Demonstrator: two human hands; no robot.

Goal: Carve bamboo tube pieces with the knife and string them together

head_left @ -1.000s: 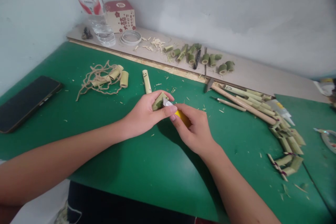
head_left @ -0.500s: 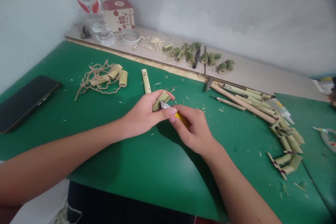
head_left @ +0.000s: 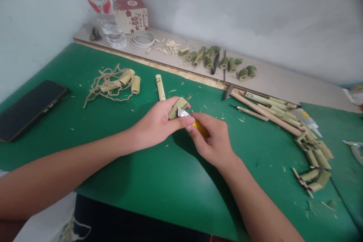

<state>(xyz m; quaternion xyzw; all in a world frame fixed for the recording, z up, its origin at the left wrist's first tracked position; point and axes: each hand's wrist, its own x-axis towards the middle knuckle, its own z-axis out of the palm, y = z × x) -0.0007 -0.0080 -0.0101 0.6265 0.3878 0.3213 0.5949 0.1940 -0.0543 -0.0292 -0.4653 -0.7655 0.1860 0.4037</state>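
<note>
My left hand (head_left: 160, 119) is closed around a short green bamboo piece (head_left: 176, 109), fingers behind it and thumb along the near side. In my right hand (head_left: 212, 134) is a yellow utility knife (head_left: 200, 128), its metal blade lying against the bamboo. The left thumb tip rests close to the blade and the knife's front end. Just beyond the left hand lies a pale bamboo stick with a drawn smiling face (head_left: 160, 86). Thin shavings are scattered on the green table mat (head_left: 170, 185) around both hands.
At left lie a phone (head_left: 31, 107) and twine (head_left: 95, 83) with bamboo tubes. A bottle (head_left: 112, 26), box (head_left: 133, 17), tape roll (head_left: 143, 39) and cut bamboo pieces line the back ledge. A hammer (head_left: 263, 111), carving tool (head_left: 249, 113) and tied bamboo segments (head_left: 317, 157) lie right.
The whole view has shifted slightly, so things appear a little farther right. Both hands keep their holds; the knife blade stays against the bamboo piece, with only a slight change in angle.
</note>
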